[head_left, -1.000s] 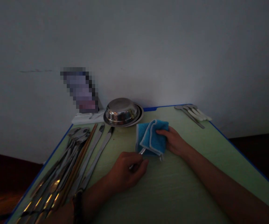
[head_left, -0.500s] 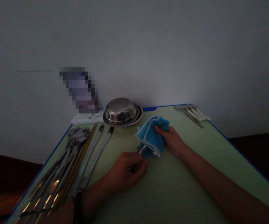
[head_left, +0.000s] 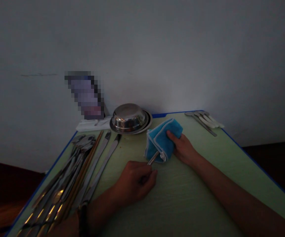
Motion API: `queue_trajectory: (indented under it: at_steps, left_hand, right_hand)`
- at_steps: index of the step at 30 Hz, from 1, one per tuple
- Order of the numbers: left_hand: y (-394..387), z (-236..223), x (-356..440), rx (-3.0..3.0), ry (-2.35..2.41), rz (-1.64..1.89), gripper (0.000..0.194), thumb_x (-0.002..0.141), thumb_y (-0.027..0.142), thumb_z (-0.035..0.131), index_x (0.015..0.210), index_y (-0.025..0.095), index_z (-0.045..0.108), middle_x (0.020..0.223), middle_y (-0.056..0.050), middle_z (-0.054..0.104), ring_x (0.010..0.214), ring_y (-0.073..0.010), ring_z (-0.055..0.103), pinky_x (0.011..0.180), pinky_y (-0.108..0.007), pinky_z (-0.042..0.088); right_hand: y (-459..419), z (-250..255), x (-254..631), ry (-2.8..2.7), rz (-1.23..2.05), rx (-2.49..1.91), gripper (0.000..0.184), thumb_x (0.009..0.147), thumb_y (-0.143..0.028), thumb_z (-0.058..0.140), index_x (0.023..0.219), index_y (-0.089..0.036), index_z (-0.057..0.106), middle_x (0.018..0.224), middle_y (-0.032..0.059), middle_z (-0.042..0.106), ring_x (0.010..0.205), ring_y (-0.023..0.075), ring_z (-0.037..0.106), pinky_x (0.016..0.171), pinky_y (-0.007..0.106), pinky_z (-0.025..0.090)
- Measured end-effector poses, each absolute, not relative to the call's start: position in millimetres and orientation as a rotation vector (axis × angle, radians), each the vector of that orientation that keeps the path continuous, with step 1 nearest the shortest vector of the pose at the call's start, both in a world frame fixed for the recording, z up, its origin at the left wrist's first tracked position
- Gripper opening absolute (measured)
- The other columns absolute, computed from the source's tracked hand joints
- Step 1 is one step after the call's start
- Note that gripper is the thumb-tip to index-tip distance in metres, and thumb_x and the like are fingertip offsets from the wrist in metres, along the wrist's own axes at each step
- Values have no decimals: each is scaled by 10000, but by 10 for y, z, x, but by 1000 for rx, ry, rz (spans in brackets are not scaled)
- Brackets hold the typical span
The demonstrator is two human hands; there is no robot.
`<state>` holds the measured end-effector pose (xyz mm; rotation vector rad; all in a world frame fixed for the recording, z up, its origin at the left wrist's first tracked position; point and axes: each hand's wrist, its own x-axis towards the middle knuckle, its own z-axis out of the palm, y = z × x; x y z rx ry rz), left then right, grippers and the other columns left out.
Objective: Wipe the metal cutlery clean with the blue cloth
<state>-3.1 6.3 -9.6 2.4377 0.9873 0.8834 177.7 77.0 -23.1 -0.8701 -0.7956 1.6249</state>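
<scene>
My left hand [head_left: 138,179] is closed on the end of a thin metal utensil handle [head_left: 153,158], held over the middle of the table. The far part of that utensil is hidden inside a folded blue cloth [head_left: 165,140] with pale edging, so its kind does not show. My right hand [head_left: 183,146] grips the cloth from the right, its thumb on top and the other fingers mostly behind the fabric. The cloth wraps around the utensil a short way from my left fingers.
Left of my hands lie a pile of metal spoons [head_left: 83,143], brown chopsticks [head_left: 91,154] and two table knives [head_left: 105,164]. An upturned metal bowl [head_left: 128,117] stands at the back, near a blurred phone-like slab [head_left: 85,95]. Several white-handled utensils [head_left: 208,120] lie at the back right.
My right hand and the cloth have shifted slightly up and right, away from my left hand. More of the metal handle shows between them. My left hand has hardly moved.
</scene>
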Motion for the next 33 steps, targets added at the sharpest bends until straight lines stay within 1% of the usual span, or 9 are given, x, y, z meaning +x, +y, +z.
queue_trajectory:
  at_steps: [6,10,13,16,19,22,24,28,33]
  left_hand:
    - [35,-61,-21,2551,987,782,266,818,173,433,560,180,369,485,53,376,446,-76,378,477,-212,273]
    - [-7,28,-59,2534,831,761,65,815,224,420,783,177,452,619,17,516,538,-110,483,561,-236,367]
    - [-42,66,-106,2468,747,804,212,836,208,367,1037,183,428,767,-15,571,674,-137,537,665,-268,403]
    - [-64,31,-120,2394,851,828,304,864,164,321,1156,232,375,892,-35,577,791,-154,538,719,-290,405]
    - [-56,-57,-88,2215,941,911,258,872,195,353,1127,230,346,932,-48,527,761,-142,511,664,-268,425]
    - [-16,-130,-51,1992,948,1045,167,860,263,408,994,215,322,812,-5,462,653,-113,459,568,-221,414]
    - [18,-144,-45,1962,990,1026,126,855,306,419,881,208,344,727,25,428,602,-103,422,532,-209,379]
    - [60,-100,-45,2089,1098,794,229,882,310,347,697,183,390,605,46,394,530,-90,387,495,-202,314]
    - [50,-54,20,2340,1081,447,259,892,289,354,690,168,461,608,30,475,547,-98,473,527,-204,335]
  right_hand:
    - [740,-240,1814,-1002,1701,-840,226,659,-282,680,862,-191,638,854,8,700,759,163,651,798,330,488]
    - [756,-204,1808,-816,1720,-875,207,675,-318,663,839,-193,641,817,18,704,760,173,654,764,326,504]
    - [779,-189,1807,-662,1681,-909,214,685,-331,655,844,-189,632,797,27,704,814,185,648,779,330,505]
    - [801,-192,1818,-610,1684,-901,245,692,-324,650,893,-186,620,814,34,703,860,192,639,798,339,503]
    - [811,-200,1832,-599,1685,-869,277,690,-332,651,919,-181,614,844,42,700,882,198,634,809,351,500]
    - [810,-198,1846,-606,1687,-860,285,687,-346,652,911,-173,618,874,49,696,883,200,633,813,353,498]
    - [807,-194,1854,-624,1703,-850,279,693,-357,645,901,-173,621,891,50,694,870,197,637,810,350,498]
    - [814,-199,1865,-627,1708,-842,249,693,-348,647,875,-180,620,885,42,695,819,191,647,792,349,501]
    - [820,-218,1857,-682,1662,-853,212,673,-309,670,837,-181,627,845,28,699,781,179,649,780,333,500]
